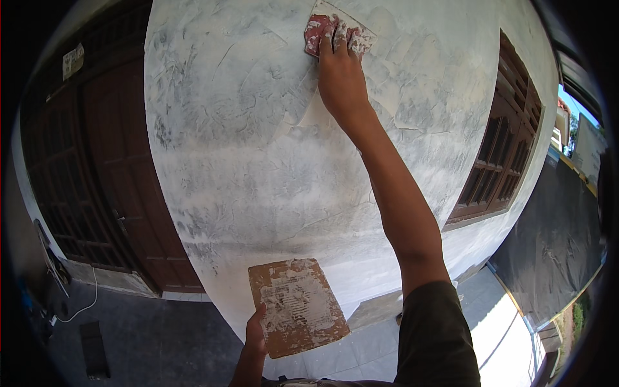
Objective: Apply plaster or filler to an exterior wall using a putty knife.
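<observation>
My right arm reaches up across the picture to a wall [251,148] patched with white and grey plaster. High on it, my right hand [342,64] is closed round a reddish, putty-smeared scraper [316,33] with a broad pale blade, which lies against the wall. White putty coats the fingers too. Low in front of me, my left hand [256,330] grips the left edge of a flat brown board [290,342]. White putty is spread over the middle of that board, and its face tilts up towards me.
On the left is a dark brown wooden door [122,148] with a paned window beside it. A brown shuttered window [500,151] is set in the wall at right. Beyond it hangs a dark sheet [548,238]. A white cable [90,300] trails over the dark floor [167,342].
</observation>
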### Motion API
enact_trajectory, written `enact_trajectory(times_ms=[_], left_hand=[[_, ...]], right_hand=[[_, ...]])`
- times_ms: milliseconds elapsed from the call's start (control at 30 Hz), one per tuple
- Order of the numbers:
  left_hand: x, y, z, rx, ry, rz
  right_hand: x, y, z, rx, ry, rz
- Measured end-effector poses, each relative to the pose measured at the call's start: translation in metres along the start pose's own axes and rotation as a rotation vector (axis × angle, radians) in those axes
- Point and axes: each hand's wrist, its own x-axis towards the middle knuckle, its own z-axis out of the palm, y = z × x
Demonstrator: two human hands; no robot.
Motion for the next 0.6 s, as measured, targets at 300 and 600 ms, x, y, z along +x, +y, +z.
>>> enact_trajectory(times_ms=[300,600], left_hand=[[0.01,0.017,-0.007,-0.007,-0.017,-0.074],[-0.002,0.033,-0.009,0.026,-0.002,-0.02]], right_hand=[[-0.027,-0.036,-0.006,-0.015,-0.011,-0.004],[-0.052,-0.075,-0.013,0.103,-0.13,0.068]])
